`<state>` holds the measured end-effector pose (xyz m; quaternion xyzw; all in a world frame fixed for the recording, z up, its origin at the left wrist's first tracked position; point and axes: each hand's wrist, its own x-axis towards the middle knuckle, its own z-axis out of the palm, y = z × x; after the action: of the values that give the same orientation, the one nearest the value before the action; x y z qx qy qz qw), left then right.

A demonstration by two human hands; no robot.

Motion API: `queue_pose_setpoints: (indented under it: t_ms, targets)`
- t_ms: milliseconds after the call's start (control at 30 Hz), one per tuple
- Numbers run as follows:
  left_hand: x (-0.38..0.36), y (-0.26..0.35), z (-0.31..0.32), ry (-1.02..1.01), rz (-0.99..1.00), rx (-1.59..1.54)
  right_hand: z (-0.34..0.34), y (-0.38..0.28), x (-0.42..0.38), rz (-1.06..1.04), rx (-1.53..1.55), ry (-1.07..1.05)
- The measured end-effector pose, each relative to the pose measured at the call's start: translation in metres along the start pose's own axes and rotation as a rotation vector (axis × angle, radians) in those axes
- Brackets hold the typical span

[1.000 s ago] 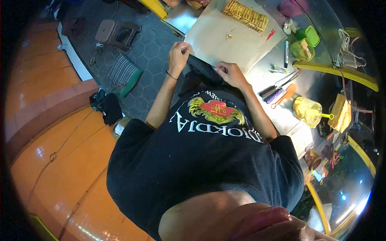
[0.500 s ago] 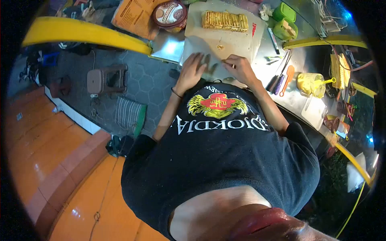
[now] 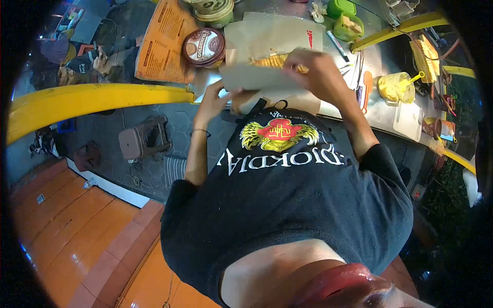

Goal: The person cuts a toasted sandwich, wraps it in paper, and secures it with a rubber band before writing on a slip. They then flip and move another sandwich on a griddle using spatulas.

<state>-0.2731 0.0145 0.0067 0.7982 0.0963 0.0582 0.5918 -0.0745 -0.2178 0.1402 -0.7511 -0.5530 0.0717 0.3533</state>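
Toasted bread cut into strips (image 3: pixel 269 61) lies on a sheet of wrapping paper (image 3: pixel 257 78), whose near edge is lifted and blurred, partly hiding the bread. My left hand (image 3: pixel 210 105), with a dark band at the wrist, is at the paper's left edge, its fingertips partly behind the sheet. Over the paper's right side, my right hand (image 3: pixel 313 66) is closed on the sheet with bent fingers and covers the right end of the bread.
Left of the paper stand a round brown-lidded tub (image 3: pixel 204 47) and an orange menu sheet (image 3: pixel 165 43). Green containers (image 3: pixel 348 26), a marker (image 3: pixel 337 45), an orange-handled tool (image 3: pixel 366 92) and a tub of yellow spread (image 3: pixel 394 88) are on the right. A yellow rail (image 3: pixel 102 100) runs left.
The paper's near edge has risen and swung over toward the bread. Both hands have moved with it, the right one now in front of the bread. The head view has shifted slightly.
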Motion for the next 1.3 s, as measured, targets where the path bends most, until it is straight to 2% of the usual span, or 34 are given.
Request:
queue_pose_setpoints:
  t_ms: [33, 67, 133, 167, 200, 267, 300, 333, 400, 433, 500, 533, 600, 633, 733, 800, 867, 933, 1000, 1067, 1100, 1133, 1167, 1200, 1233, 1300]
  targets:
    - [0.013, 0.014, 0.001, 0.128, -0.08, -0.088, 0.003, -0.006, 0.003, 0.018, 0.089, 0.232]
    - [0.025, 0.005, -0.003, 0.12, -0.069, -0.079, 0.008, -0.005, 0.0, 0.018, 0.085, 0.247]
    - [0.05, -0.021, -0.01, 0.283, -0.168, -0.189, 0.039, 0.007, -0.02, -0.063, 0.049, 0.101]
    - [0.057, -0.015, -0.007, 0.355, -0.122, -0.125, 0.063, 0.031, -0.025, -0.084, 0.008, -0.029]
    - [0.064, -0.017, -0.005, 0.343, -0.11, -0.12, 0.078, 0.049, -0.026, -0.08, 0.0, -0.013]
    - [0.07, -0.028, 0.002, 0.478, -0.089, 0.315, 0.101, 0.082, -0.025, -0.094, -0.473, 0.009]
    - [0.07, -0.011, 0.004, 0.414, -0.259, 0.701, 0.112, 0.106, -0.026, 0.092, -0.479, -0.25]
    - [0.065, 0.003, 0.015, 0.404, -0.262, 0.706, 0.111, 0.11, -0.026, 0.1, -0.471, -0.25]
    - [0.071, 0.027, 0.039, 0.714, 0.132, 0.836, 0.103, 0.117, -0.018, 0.076, -0.557, -0.314]
    - [0.075, 0.033, 0.047, 0.705, 0.131, 0.836, 0.103, 0.123, -0.017, 0.084, -0.553, -0.314]
    - [0.088, 0.038, 0.06, 0.107, 0.303, 0.597, 0.102, 0.135, -0.012, 0.05, -0.529, -0.35]
    - [0.097, 0.024, 0.061, 0.114, 0.297, 0.593, 0.098, 0.135, -0.006, 0.044, -0.529, -0.357]
    - [0.113, 0.001, 0.06, -0.285, 0.254, 0.997, 0.088, 0.139, 0.005, 0.107, -0.414, -0.592]
    - [0.119, 0.0, 0.056, -0.39, 0.132, 1.03, 0.086, 0.148, 0.008, 0.093, -0.371, -0.62]
    - [0.127, -0.01, 0.049, -0.405, 0.13, 0.917, 0.075, 0.159, 0.018, 0.099, -0.316, -0.717]
    - [0.124, -0.017, 0.051, -0.366, 0.192, 0.873, 0.071, 0.15, 0.009, 0.118, -0.318, -0.701]
    - [0.114, -0.013, 0.059, -0.343, 0.084, 0.982, 0.07, 0.15, 0.0, 0.129, -0.325, -0.684]
    - [0.1, -0.006, 0.061, -0.354, 0.073, 0.968, 0.071, 0.154, -0.009, -0.006, -0.286, -0.647]
    - [0.101, 0.0, 0.056, -0.371, 0.058, 0.951, 0.062, 0.16, -0.005, 0.012, -0.213, -0.695]
    - [0.111, 0.01, 0.037, -0.521, -0.246, 0.683, 0.057, 0.189, 0.003, 0.151, 0.301, -0.824]
    - [0.114, 0.017, 0.023, -0.517, -0.335, 0.577, 0.057, 0.206, 0.004, 0.231, 0.384, -0.743]
    - [0.118, 0.001, 0.009, -0.525, -0.335, 0.577, 0.057, 0.217, 0.003, 0.311, 0.463, -0.659]
    - [0.125, -0.024, -0.004, -0.432, -0.459, 0.477, 0.053, 0.219, 0.001, 0.459, 0.445, -0.545]
    - [0.13, -0.025, -0.007, -0.335, -0.577, 0.378, 0.049, 0.222, 0.0, 0.603, 0.422, -0.425]
    - [0.129, -0.026, -0.008, -0.32, -0.499, 0.393, 0.048, 0.222, -0.004, 0.606, 0.422, -0.419]
    - [0.131, -0.022, -0.006, -0.376, -0.436, 0.52, 0.049, 0.221, -0.017, 0.493, 0.181, -0.108]
